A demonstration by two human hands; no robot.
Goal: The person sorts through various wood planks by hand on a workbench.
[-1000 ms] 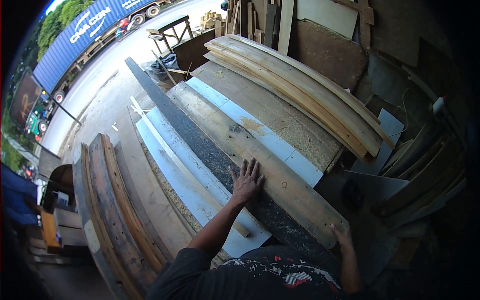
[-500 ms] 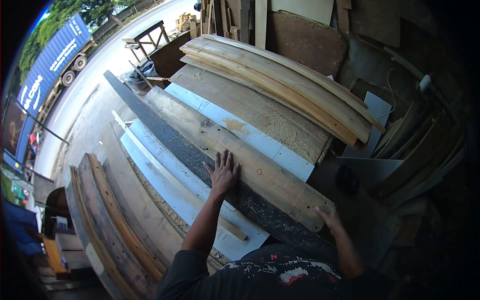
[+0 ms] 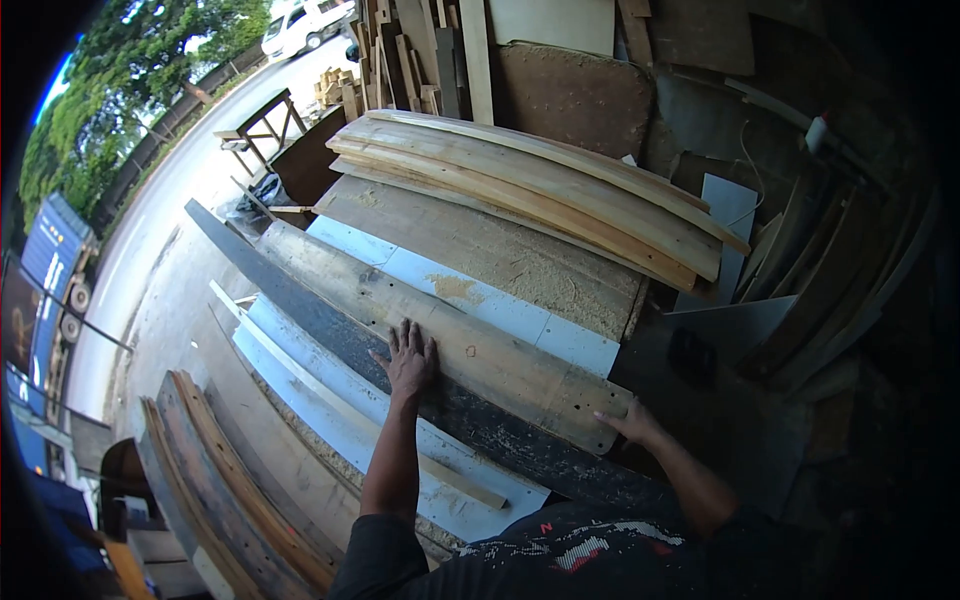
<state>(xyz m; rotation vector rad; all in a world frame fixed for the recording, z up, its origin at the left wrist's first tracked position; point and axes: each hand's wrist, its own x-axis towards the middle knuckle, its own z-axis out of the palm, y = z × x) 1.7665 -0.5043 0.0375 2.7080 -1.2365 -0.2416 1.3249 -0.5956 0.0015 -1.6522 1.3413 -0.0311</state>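
Observation:
A long worn wooden plank (image 3: 510,355) with several small holes lies slantwise before me, alongside a dark, scuffed beam (image 3: 330,315). My left hand (image 3: 410,362) rests flat on the plank's near edge, fingers spread, with its heel over the beam. At the plank's near right end, my right hand (image 3: 632,422) grips the corner; the thumb is on top and the other fingers are hidden.
Curved planks (image 3: 540,185) are stacked on a sawdust-strewn board (image 3: 480,235) beyond. White-blue panels (image 3: 580,345) lie underneath. More boards (image 3: 235,480) stand at lower left. A road with a blue container truck (image 3: 55,250) runs at far left.
The camera view has shifted. The plank sits slightly farther up and left against the panel, both hands still on it. The truck has moved toward the left edge and a white vehicle has appeared.

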